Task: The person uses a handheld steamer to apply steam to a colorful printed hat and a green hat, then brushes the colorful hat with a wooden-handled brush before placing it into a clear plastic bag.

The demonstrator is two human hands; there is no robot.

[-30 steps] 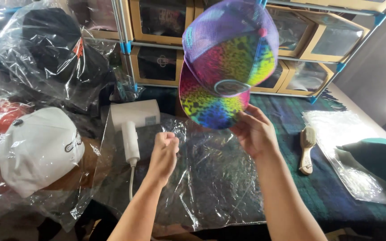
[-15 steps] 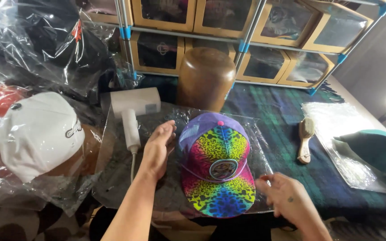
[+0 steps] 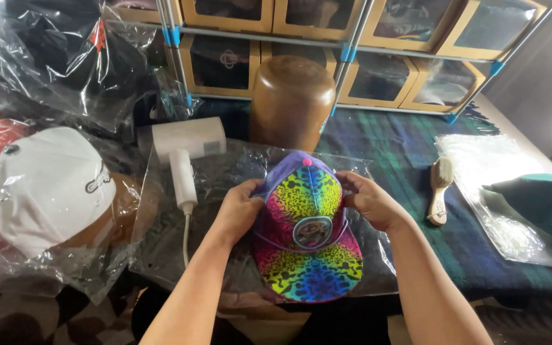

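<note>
Together, both hands' fingers (image 3: pixel 352 185) curl around the rainbow cap's (image 3: pixel 308 255) crown sides.

the rainbow cap (image 3: pixel 308 236) looks like matt printed cloth with a purple mesh back and a smooth round patch on the front; the left hand (image 3: pixel 241 207) and right hand (image 3: pixel 368 201) press its sides. under the cap lies a clear plastic sheet (image 3: pixel 225 185), glossy and crinkled. behind the cap stands a wooden block (image 3: pixel 292 99), smooth with a dull sheen. left of the cap a white handheld appliance (image 3: pixel 183 150) has matt plastic. further left of the cap a white cap (image 3: pixel 43 188) of matt cloth sits in shiny wrinkled film. right of the cap a brush (image 3: pixel 439 188) has a pale wooden handle, on a woven dark plaid cloth (image 3: pixel 410 147). behind the cap, cardboard-coloured boxes (image 3: pixel 378 80) have glossy clear windows.
</note>
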